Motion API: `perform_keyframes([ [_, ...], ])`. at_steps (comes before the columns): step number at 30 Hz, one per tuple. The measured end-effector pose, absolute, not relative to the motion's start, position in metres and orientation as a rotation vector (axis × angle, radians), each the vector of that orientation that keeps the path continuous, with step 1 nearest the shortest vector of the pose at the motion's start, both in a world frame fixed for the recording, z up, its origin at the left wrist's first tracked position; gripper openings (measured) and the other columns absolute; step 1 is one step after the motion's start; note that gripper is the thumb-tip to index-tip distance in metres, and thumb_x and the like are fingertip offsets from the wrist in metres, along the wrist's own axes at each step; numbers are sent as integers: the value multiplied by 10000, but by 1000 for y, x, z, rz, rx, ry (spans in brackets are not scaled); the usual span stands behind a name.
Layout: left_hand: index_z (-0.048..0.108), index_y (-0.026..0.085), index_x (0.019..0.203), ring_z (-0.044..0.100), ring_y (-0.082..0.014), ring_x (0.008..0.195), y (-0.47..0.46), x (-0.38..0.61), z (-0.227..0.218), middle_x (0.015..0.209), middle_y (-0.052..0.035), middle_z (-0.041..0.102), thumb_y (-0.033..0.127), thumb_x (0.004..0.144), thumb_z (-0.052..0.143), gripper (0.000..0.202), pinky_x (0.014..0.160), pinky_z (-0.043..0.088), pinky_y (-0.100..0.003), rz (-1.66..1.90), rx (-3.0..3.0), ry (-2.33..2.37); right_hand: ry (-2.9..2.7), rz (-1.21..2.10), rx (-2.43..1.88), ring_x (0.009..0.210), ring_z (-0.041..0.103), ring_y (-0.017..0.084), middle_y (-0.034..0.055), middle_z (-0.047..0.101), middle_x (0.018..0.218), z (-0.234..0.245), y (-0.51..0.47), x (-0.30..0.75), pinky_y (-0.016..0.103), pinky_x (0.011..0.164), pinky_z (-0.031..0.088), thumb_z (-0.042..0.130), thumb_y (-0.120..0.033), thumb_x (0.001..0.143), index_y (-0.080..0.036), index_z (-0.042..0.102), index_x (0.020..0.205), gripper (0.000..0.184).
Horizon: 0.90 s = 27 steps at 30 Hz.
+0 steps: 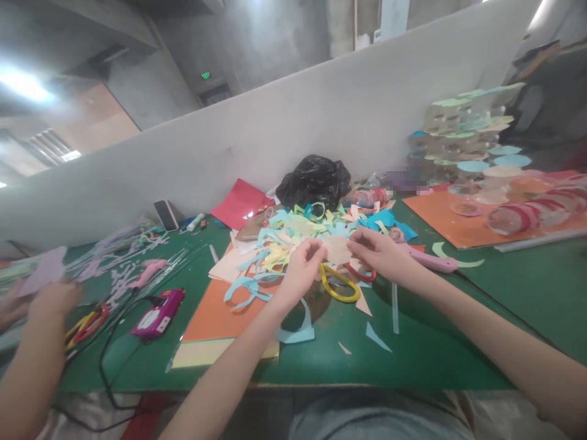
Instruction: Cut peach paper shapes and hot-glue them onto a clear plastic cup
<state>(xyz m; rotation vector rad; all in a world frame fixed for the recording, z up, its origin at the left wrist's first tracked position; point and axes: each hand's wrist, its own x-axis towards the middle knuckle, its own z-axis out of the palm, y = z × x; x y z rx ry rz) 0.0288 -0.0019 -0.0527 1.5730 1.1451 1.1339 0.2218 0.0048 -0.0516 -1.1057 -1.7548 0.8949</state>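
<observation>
Green-topped table [541, 287] against a white partition [321, 116], grey concrete walls [257, 43], glaring ceiling light [22, 82]

The left hand [300, 269] and right hand [380, 253] each pinch an edge of a peach paper piece [337, 249] above the green table [458, 330], with yellow-and-red scissors [342, 286] lying just at its 6 o'clock. A heap of paper scraps [284, 238] spreads from its 10 to 12 o'clock, with a black bag [314, 180] beyond at 12. Well off at 9 o'clock are a pink glue gun [158, 313] and a co-worker's hand [52, 299].
</observation>
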Motion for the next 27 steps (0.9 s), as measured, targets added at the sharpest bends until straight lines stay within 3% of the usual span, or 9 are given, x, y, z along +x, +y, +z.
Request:
perform_keyframes([
  [3,550,183,866,559,-123,760,-3,30,-50,797,9,568,380,843,582,201,774,451,-256,1164,1616,1175,-1745,895,-1100,528,429,122,-41,478,632,-51,4,221,273,502,375,507,-484,873,-232,479,754,280],
  [8,535,190,884,583,-140,868,0,31,-53,888,-13,589,227,805,555,89,822,479,-270,1265,1543,1134,-1807,763,-1138,620,522,154,15,613,764,-49,1,220,297,565,413,501,-432,884,-227,506,789,226],
  [14,534,202,932,574,-151,937,2,28,-57,995,-33,570,199,851,411,148,868,480,-305,1293,1490,1184,-1831,622,-1174,716,584,185,35,649,840,-50,-1,223,305,586,412,501,-386,908,-235,512,822,174],
  [19,528,216,979,537,-158,901,-6,28,-54,970,-41,549,311,970,343,208,871,446,-300,1361,1750,1321,-1820,455,-1192,729,568,186,17,619,806,-49,-2,228,308,652,416,529,-321,896,-241,474,791,143],
  [23,520,211,1006,551,-165,909,-4,28,-55,1018,-60,564,424,997,298,308,842,464,-302,1426,1696,1220,-2084,300,-950,754,544,194,34,594,796,-51,-5,222,318,695,425,504,-263,919,-234,460,766,161],
  [27,528,205,1008,581,-175,923,-2,27,-53,993,-53,611,444,994,293,336,855,465,-311,1174,1765,1242,-2332,80,-699,787,528,203,59,606,817,-68,-3,211,324,700,422,458,-231,961,-224,501,802,165],
])
